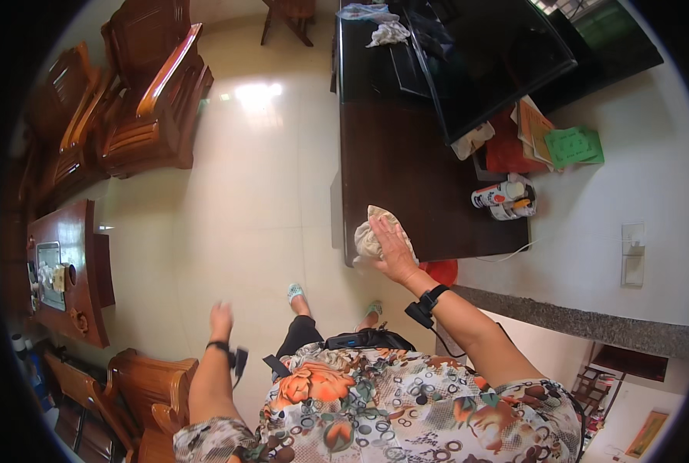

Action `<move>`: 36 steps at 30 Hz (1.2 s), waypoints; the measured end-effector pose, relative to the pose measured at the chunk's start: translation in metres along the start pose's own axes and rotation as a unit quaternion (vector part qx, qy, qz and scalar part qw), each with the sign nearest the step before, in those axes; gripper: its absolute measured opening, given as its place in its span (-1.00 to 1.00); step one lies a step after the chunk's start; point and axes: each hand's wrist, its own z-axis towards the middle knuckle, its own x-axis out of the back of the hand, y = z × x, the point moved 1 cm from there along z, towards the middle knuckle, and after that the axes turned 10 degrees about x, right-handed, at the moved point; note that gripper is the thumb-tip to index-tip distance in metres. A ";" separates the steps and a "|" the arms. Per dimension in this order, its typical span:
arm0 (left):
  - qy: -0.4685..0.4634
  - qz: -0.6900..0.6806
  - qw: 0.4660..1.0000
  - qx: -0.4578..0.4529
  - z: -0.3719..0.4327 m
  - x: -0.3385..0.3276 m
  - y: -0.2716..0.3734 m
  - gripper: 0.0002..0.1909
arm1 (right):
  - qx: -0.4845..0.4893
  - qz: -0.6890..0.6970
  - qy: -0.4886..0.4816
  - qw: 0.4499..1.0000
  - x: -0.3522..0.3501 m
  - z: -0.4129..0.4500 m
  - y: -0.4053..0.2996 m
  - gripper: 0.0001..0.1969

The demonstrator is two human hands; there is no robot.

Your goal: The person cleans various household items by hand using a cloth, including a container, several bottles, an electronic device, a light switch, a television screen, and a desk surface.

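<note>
My right hand (395, 250) lies with fingers extended over a bunched cream cloth (369, 242), holding it against the near corner of a dark wooden TV cabinet (402, 173). The palm side and the part of the cloth beneath it are hidden. My left hand (222, 320) hangs apart from the furniture, above the pale tiled floor (240, 231). It is slightly blurred, and nothing shows in it; how far its fingers are bent is unclear.
A flat-screen TV (495, 52) stands on the cabinet. Toward the wall are a white spray can (498, 194), green booklets (573, 146) and a white cable (509, 254). A red bag (442, 272) sits by the cabinet's end. Wooden armchairs (148, 98) and a tea table (84, 272) stand left.
</note>
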 end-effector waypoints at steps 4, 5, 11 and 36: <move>-0.007 0.283 0.959 0.009 -0.058 0.061 -0.158 -0.85 | -0.087 -0.104 0.046 0.990 -0.013 0.040 -0.003 -0.06; 0.012 0.075 0.991 0.113 -0.074 0.066 -0.145 -0.80 | -0.106 -0.119 0.053 0.986 -0.013 0.038 0.005 -0.06; -0.197 -0.097 0.925 0.309 -0.141 0.040 -0.210 -0.77 | -0.191 -0.191 0.132 0.954 -0.020 0.064 0.018 -0.12; -0.181 -0.209 0.935 0.222 0.050 0.150 0.030 -0.73 | -0.295 -0.117 0.219 0.923 0.032 0.229 0.103 -0.15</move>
